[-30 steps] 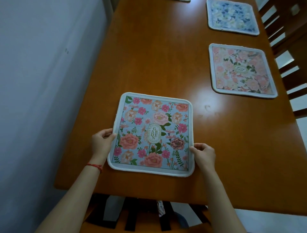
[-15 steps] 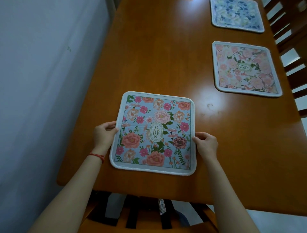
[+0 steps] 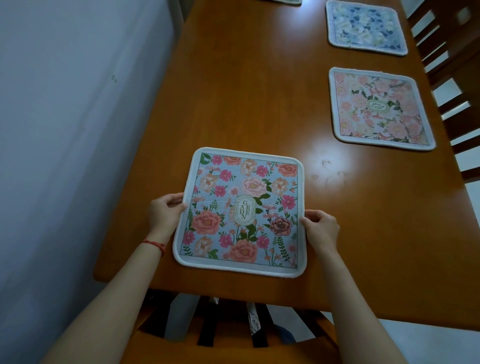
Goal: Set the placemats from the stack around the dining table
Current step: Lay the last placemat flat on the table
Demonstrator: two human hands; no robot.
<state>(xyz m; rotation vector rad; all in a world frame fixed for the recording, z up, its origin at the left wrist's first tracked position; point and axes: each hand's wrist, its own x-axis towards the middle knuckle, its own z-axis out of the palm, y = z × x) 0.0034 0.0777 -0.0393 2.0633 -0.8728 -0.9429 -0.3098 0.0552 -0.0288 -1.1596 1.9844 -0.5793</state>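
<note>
A blue floral placemat [image 3: 241,210] with a white border lies flat at the near end of the wooden dining table [image 3: 246,98]. My left hand [image 3: 165,213] pinches its left edge and my right hand [image 3: 320,230] pinches its right edge. Farther along the right side lie a pink floral placemat [image 3: 379,109] and, beyond it, a blue-and-white floral placemat [image 3: 366,27]. The edge of another mat [image 3: 288,1] shows at the top of the frame.
A white wall [image 3: 65,130] runs close along the table's left side. A wooden chair back [image 3: 233,335] sits just below the near table edge. More wooden chairs [image 3: 452,65] stand along the right side.
The blue floral placemat has slid a little away from the near table edge, both hands moving with it at its sides.
</note>
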